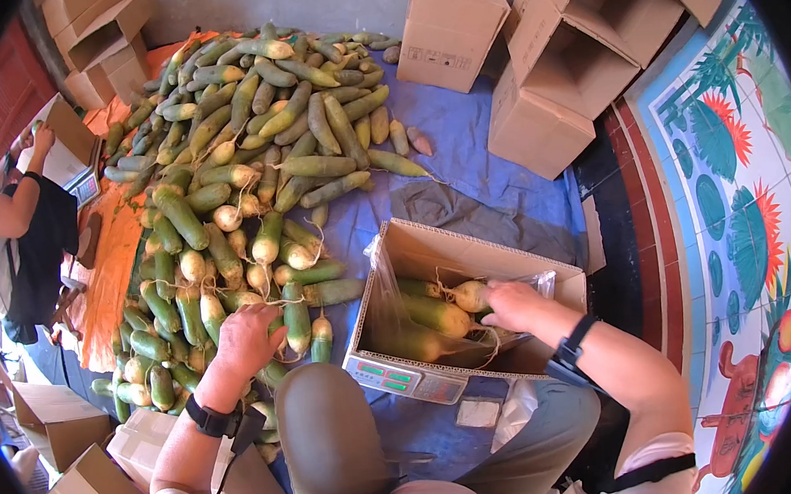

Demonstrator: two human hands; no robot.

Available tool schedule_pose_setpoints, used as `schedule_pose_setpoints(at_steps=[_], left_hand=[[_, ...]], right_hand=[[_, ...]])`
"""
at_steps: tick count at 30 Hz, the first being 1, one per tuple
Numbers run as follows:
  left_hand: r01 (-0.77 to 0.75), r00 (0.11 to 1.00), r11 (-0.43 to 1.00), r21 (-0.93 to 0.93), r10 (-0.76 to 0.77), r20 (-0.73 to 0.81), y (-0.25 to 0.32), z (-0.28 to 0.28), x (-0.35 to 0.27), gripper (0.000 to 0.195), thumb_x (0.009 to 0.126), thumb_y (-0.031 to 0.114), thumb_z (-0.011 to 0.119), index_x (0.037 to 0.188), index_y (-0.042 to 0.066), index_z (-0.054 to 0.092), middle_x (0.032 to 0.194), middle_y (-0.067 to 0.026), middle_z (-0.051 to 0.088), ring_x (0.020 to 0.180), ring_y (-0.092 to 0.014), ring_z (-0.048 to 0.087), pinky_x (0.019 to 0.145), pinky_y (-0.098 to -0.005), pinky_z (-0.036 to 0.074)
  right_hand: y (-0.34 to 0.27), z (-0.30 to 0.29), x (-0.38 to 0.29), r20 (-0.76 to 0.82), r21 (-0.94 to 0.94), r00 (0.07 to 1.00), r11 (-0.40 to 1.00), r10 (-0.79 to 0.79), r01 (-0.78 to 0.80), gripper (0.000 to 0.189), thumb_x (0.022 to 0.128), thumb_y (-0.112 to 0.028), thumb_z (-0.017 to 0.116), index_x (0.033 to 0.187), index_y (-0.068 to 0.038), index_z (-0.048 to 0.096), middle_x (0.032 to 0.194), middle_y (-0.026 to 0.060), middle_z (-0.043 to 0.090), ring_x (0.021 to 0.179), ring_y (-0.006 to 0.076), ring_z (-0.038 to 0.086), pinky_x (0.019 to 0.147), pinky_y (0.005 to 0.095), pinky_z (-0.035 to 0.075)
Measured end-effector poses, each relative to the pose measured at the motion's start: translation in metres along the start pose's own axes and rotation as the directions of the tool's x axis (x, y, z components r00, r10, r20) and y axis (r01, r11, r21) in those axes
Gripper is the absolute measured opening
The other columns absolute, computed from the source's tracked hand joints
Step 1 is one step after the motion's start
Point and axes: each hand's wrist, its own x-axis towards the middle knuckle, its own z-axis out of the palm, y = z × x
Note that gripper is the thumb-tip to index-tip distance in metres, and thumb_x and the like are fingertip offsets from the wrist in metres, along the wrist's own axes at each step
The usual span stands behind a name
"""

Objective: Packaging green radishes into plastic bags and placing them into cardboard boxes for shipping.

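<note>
Before me stands a cardboard box (482,240) lined with a clear plastic bag (548,282). Several green radishes (418,315) with pale root ends lie in it. Inside the box, the fingers of my right hand (515,305) are around the green end of a radish (469,295), whose pale end points left. My left hand (253,336) rests low over the near part of the radish pile (225,211), back up; its fingertips and whatever is under them are hidden. Beneath the box is a digital scale (406,380) with lit green displays.
Blue sheeting (439,132) covers the floor under the pile, with orange sheeting (110,290) at left. Cardboard boxes stand at back right (448,34) and near left (98,493). At far left a person (0,229) works by another box (66,137). A painted tile wall (721,221) bounds the right.
</note>
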Motion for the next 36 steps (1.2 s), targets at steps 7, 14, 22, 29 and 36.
schedule_pose_setpoints(at_steps=[7,14,22,29,36], left_hand=[[0.053,0.997,0.993,-0.107,-0.046,0.067,-0.001,-0.002,-0.010,0.027,0.077,0.024,0.064,0.097,0.005,0.063,0.091,-0.0156,0.062,0.087,-0.034,0.058,0.076,-0.0408,0.048],[0.035,0.998,0.992,-0.120,-0.028,0.055,0.003,-0.002,-0.020,0.027,0.078,0.027,0.063,0.095,0.007,0.065,0.086,-0.0153,0.062,0.083,-0.034,0.059,0.072,-0.0419,0.048],[0.125,0.992,0.969,-0.214,-0.119,0.041,0.005,-0.029,-0.030,0.022,0.078,0.023,0.064,0.092,0.006,0.065,0.089,-0.0132,0.062,0.085,-0.033,0.058,0.073,-0.0409,0.047],[0.084,0.958,0.981,-0.177,-0.129,-0.257,-0.037,-0.021,-0.038,0.011,0.080,0.012,0.059,0.082,0.002,0.063,0.088,-0.0148,0.062,0.087,-0.034,0.058,0.076,-0.0400,0.046],[0.466,0.875,0.863,-0.196,-0.483,-0.043,-0.054,-0.043,-0.039,0.017,0.077,0.017,0.065,0.088,0.004,0.067,0.096,-0.0162,0.064,0.090,-0.032,0.060,0.080,-0.0379,0.046]], right_hand=[[0.004,0.017,0.026,0.054,-0.201,0.998,0.979,-0.030,0.040,0.035,0.073,-0.015,0.066,0.104,-0.001,0.054,0.092,0.0198,0.058,0.087,0.0337,0.061,0.074,0.0396,0.051],[-0.003,0.038,0.061,0.232,-0.318,0.973,0.943,-0.019,0.094,0.017,0.083,-0.013,0.049,0.089,-0.008,0.064,0.084,0.0162,0.066,0.084,0.0296,0.064,0.073,0.0388,0.052],[0.010,0.011,0.039,0.317,-0.149,0.941,0.986,0.121,-0.076,0.024,0.075,-0.020,0.065,0.093,-0.004,0.064,0.092,0.0168,0.064,0.089,0.0346,0.061,0.078,0.0436,0.048],[-0.039,-0.110,-0.075,-0.286,0.253,0.941,0.961,0.183,-0.110,0.017,0.078,-0.019,0.062,0.080,-0.003,0.056,0.077,0.0157,0.058,0.074,0.0335,0.059,0.064,0.0408,0.045],[-0.025,-0.101,-0.187,-0.466,0.642,0.625,0.725,0.627,-0.249,0.028,0.089,-0.019,0.057,0.069,-0.002,0.047,0.061,0.0006,0.046,0.057,0.0067,0.048,0.051,0.0235,0.042]])
